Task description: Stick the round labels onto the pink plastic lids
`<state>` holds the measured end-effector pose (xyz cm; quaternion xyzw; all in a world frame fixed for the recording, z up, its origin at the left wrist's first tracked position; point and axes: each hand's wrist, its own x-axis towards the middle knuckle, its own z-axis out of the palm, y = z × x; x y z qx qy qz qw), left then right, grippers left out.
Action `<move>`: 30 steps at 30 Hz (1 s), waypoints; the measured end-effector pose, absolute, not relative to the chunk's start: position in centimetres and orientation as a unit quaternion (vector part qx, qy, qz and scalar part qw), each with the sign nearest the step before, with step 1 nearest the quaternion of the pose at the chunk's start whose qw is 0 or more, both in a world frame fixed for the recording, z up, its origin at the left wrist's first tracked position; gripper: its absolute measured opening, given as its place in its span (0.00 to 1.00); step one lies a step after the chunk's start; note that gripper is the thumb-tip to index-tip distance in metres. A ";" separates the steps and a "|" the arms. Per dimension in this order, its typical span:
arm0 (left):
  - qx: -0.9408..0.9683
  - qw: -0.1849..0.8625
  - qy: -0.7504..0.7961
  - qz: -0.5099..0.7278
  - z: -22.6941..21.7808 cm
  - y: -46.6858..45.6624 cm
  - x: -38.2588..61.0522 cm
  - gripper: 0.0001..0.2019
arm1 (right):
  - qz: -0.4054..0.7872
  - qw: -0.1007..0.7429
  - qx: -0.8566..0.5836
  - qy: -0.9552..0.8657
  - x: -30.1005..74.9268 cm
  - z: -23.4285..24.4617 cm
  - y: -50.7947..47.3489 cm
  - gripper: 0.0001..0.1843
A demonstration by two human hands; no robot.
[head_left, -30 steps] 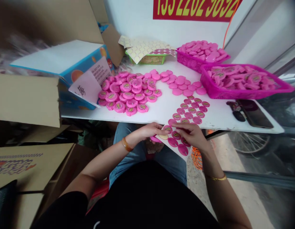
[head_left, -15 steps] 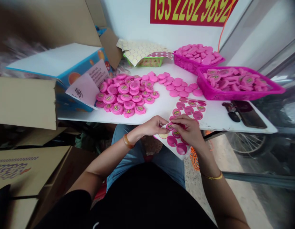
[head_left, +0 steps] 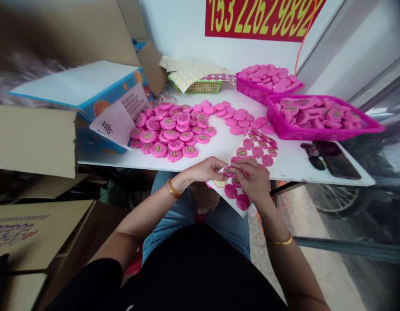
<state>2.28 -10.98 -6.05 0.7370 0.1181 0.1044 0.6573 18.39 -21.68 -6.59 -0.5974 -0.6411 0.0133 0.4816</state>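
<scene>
A sheet of round pink stickers point(head_left: 231, 191) slants over the table's front edge, its lower part above my lap. My left hand point(head_left: 208, 169) grips the sheet's left edge, thumb on top. Beneath those fingers a bit of pink shows, too small to make out. My right hand point(head_left: 254, 179) is closed over the sheet, thumb and forefinger pinching at a round sticker point(head_left: 228, 172) beside my left fingertips. A pale yellow bare circle point(head_left: 220, 183) shows near the left thumb. Behind it lies a heap of round pink cases point(head_left: 170, 134), many with labels on top.
Plain pink discs point(head_left: 240, 115) lie mid-table. Two magenta baskets of pink pieces, a front one point(head_left: 316, 133) and a rear one point(head_left: 252, 88), stand right. A phone point(head_left: 338, 160) and keys point(head_left: 313, 155) lie near the right edge. A blue box point(head_left: 112, 99) stands left; a green basket point(head_left: 200, 87) holds sheets behind.
Both hands stay almost in place on the sheet, the right shifted slightly left. The sheet's far end now lies flatter, showing more stickers. The camera view has tilted slightly.
</scene>
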 end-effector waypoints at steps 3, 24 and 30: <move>0.706 0.687 0.129 0.112 -6.1 -10.9 2.4 0.09 | -0.059 0.472 -0.598 -0.645 17.8 -7.2 -21.7 0.09; 0.732 0.662 0.153 0.043 -5.0 -10.1 1.1 0.15 | 0.010 0.435 -0.664 -0.609 16.8 -7.5 -21.7 0.07; 0.803 0.562 0.195 -0.029 -3.9 -8.7 -0.4 0.11 | 0.103 0.482 -0.676 -0.548 16.8 -7.9 -21.0 0.08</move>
